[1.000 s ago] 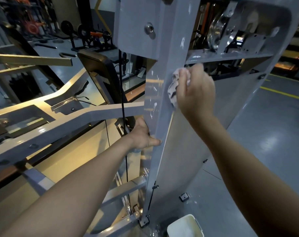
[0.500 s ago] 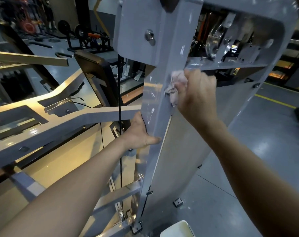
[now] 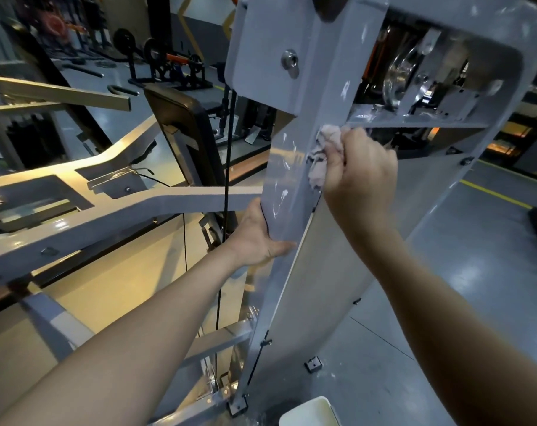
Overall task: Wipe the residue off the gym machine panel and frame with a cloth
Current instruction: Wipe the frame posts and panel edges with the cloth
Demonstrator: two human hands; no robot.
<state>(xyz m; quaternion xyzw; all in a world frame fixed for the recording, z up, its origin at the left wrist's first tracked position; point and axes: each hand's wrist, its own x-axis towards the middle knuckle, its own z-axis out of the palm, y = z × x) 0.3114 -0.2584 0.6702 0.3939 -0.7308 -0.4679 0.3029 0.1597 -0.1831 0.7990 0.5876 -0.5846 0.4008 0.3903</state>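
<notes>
Your right hand is closed in a fist round the cloth, a crumpled pinkish-white rag with dark markings. The wad bulges out of the left side of the fist, beyond your curled fingers. It is pressed against the right edge of the grey frame upright, just below the corner where the horizontal ledge joins it. The cloth lies between your fingers and the metal, and the back of your hand faces you.

Your left hand is lower on the same upright, clasping its left edge. The thumb lies across the front face, while the other fingers wrap behind the metal and are hidden.

White smears streak the front face between your two hands, left of the cloth and not touching it. More flecks show higher up, near the bolt.

The pale panel runs down the right side of the upright, below your right wrist. A black cable hangs just left of the upright. A white container sits on the floor at the near edge.
</notes>
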